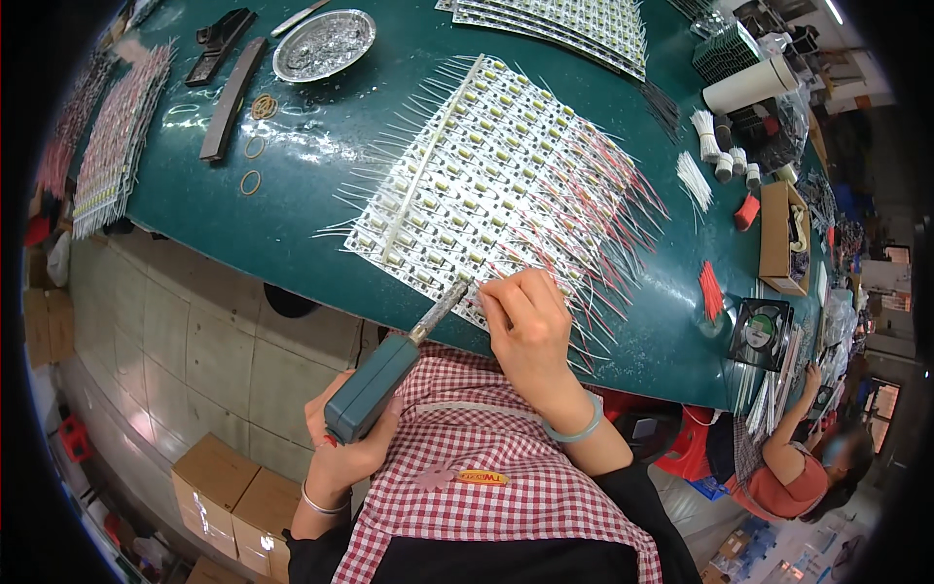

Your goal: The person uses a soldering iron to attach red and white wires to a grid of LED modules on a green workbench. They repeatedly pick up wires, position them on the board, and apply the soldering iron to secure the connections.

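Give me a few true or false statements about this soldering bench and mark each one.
1. The left hand grips a teal-handled soldering tool. True.
2. The right hand rests on the panel of small boards with red and white wires. True.
3. The round metal dish sits beside the right hand. False: it lies at the far side of the green table.
4. The right wrist is bare. False: it wears a pale green bangle.
5. Rubber bands lie on the table. True.
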Available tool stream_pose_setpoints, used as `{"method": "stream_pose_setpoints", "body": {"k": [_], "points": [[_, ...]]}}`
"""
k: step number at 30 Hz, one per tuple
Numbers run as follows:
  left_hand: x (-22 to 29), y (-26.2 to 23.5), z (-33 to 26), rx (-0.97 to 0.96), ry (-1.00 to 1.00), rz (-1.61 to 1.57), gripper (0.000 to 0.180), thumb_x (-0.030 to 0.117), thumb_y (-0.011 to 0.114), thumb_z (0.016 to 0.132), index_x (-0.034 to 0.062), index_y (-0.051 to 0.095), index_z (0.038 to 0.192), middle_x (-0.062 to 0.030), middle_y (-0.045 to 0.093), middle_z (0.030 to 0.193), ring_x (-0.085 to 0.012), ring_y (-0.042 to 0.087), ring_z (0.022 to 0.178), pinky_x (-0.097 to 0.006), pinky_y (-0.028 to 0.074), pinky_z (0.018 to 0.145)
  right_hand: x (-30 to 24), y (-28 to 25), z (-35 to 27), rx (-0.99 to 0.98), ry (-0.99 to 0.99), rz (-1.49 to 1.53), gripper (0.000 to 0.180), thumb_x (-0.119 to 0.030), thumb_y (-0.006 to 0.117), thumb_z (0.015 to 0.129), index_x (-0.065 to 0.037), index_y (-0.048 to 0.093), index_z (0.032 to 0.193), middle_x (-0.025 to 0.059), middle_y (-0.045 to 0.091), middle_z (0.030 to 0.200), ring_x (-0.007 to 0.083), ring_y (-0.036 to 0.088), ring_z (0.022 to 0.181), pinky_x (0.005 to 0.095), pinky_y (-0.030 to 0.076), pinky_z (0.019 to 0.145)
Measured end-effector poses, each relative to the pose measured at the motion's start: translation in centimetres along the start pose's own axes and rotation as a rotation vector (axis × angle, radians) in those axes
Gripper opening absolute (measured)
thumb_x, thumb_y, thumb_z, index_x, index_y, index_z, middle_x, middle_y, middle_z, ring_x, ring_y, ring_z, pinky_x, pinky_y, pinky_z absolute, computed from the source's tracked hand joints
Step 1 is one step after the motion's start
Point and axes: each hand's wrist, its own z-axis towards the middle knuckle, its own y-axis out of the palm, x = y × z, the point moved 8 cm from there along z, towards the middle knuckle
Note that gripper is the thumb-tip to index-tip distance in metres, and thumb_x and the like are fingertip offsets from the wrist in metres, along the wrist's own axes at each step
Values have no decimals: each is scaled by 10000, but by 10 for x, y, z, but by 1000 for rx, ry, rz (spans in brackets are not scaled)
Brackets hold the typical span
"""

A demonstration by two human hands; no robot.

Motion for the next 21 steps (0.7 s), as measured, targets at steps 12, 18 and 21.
{"method": "stream_pose_setpoints", "body": {"k": [12,18,21], "points": [[3,2,3,-9,40,63,166,-16,756,764,-49,679,907,-86,661,785,-126,621,647,-256,473,569,-1,0,1,2,-5,-36,135,7,738,756,-47,642,834,80,524,782,269,547,744,388,434,665],[-5,-5,-2,45,20,20,179,-7,762,754,-51,689,911,-101,672,796,-151,633,627,-273,490,565,-3,1,1,2,-8,-42,119,-4,733,764,-45,638,823,83,514,773,271,545,740,394,432,659],[-13,-9,-7,89,-14,-16,187,-1,767,746,-41,697,915,-109,681,811,-177,649,632,-286,508,580,-3,2,1,-1,-6,-41,106,-8,721,769,-43,630,812,87,509,769,273,545,737,397,431,646]]}}
